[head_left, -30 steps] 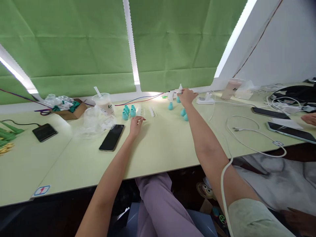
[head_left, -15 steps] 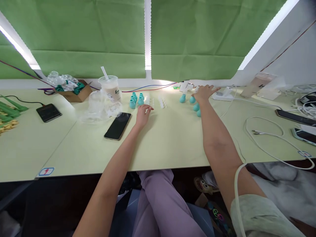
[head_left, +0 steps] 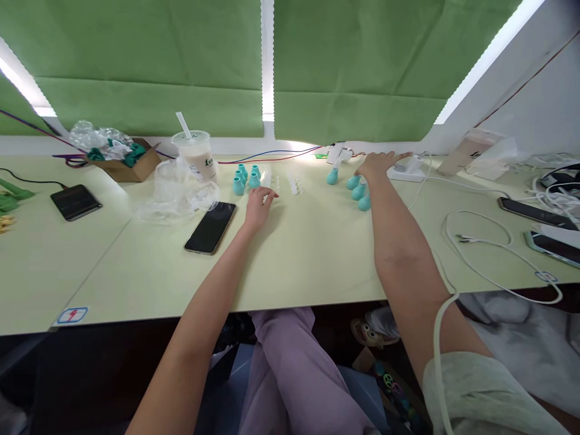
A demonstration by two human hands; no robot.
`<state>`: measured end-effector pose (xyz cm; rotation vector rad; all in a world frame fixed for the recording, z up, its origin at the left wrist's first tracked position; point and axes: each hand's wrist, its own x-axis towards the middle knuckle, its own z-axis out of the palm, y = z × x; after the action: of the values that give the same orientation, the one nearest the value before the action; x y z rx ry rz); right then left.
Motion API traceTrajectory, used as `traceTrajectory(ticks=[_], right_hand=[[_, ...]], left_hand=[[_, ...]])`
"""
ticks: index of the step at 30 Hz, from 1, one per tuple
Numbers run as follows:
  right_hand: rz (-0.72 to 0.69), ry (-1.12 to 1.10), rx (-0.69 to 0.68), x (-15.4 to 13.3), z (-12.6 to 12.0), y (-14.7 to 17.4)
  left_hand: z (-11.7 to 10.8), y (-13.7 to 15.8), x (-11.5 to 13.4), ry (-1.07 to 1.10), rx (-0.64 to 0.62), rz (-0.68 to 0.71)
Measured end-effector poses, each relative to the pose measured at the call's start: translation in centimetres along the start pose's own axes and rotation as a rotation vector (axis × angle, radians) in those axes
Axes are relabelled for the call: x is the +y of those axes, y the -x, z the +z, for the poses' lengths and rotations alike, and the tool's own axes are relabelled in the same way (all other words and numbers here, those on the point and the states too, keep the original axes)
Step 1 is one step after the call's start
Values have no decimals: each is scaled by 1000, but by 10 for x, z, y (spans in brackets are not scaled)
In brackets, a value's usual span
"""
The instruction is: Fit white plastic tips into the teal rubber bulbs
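Green blinds (head_left: 136,54) hang behind the pale desk (head_left: 294,260) — bright strips of light (head_left: 268,72) show at their edges. A white wall (head_left: 550,99) rises at right — below the desk, it is dark.

Your head-worn camera looks forward and down from above your lap (head_left: 290,368), across the table (head_left: 299,260) to the green blinds (head_left: 362,66), with the table's near edge close and the blinds farthest.

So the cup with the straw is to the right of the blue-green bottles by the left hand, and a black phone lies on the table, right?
Not quite: the head view shows the cup with the straw left of the blue-green bottles by the left hand. A black phone does lie on the table.
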<state>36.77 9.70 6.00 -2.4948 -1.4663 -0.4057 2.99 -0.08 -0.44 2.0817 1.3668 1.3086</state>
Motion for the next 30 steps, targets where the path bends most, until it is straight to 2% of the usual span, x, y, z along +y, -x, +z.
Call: traceTrajectory(ticks=[3, 7, 13, 16, 18, 19, 24, 30], right_hand=[[137, 83, -173, -3, -12, 0], [146, 51, -237, -3, -22, 2], [124, 67, -198, -10, -41, 4], [-122, 18, -154, -23, -47, 2], [-300, -16, -178, -35, -46, 1], [-340, -12, -196, -41, -44, 1], [-252, 39, -172, -61, -29, 3], [-203, -17, -45, -46, -23, -7]], left_hand=[[0, 0, 1, -7, -10, 5], [0, 0, 1, -29, -16, 10], [-2, -1, -4, -32, -9, 0], [-2, -1, -5, -30, -7, -2], [-3, -1, -6, -33, 2, -4], [-3, -1, -7, -38, 7, -3], [-6, -1, -8, -73, 54, 2], [-6, -1, -11, -97, 61, 3]])
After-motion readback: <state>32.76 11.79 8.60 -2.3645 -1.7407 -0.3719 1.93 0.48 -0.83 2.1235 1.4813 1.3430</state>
